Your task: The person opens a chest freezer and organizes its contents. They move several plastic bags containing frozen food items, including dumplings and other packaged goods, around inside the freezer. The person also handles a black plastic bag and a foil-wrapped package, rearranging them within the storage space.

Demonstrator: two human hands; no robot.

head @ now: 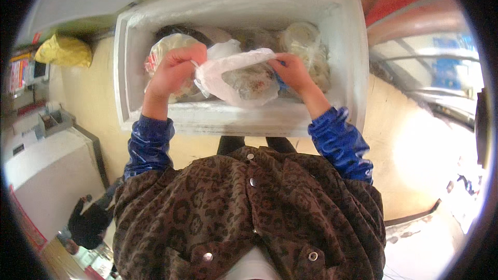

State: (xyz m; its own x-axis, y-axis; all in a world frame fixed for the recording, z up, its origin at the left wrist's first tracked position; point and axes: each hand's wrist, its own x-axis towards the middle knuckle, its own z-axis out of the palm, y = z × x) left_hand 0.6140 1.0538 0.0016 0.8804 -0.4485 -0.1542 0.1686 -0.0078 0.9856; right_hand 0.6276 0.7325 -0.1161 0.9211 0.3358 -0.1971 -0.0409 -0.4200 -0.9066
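Both my hands hold a white plastic bag [218, 81] stretched between them above the open chest freezer [249, 118]. My left hand [175, 70] grips one side of its rim in closed fingers. On the other side, my right hand [293, 72] pinches the edge between thumb and fingers. Through the bag's opening shows a clear plastic bag [255, 81] with food in it; I cannot tell what kind, or whether it lies inside or behind. Something blue [282, 76] lies by my right fingers. A white bag with red print [169, 48] sits partly behind my left hand.
Clear bags of food [315, 52] fill the freezer's right side. Frosted walls [342, 46] surround the contents. A yellow sack [64, 51] stands left of the freezer. A white counter [50, 163] runs along the left, with a person in dark clothes [89, 221] at lower left.
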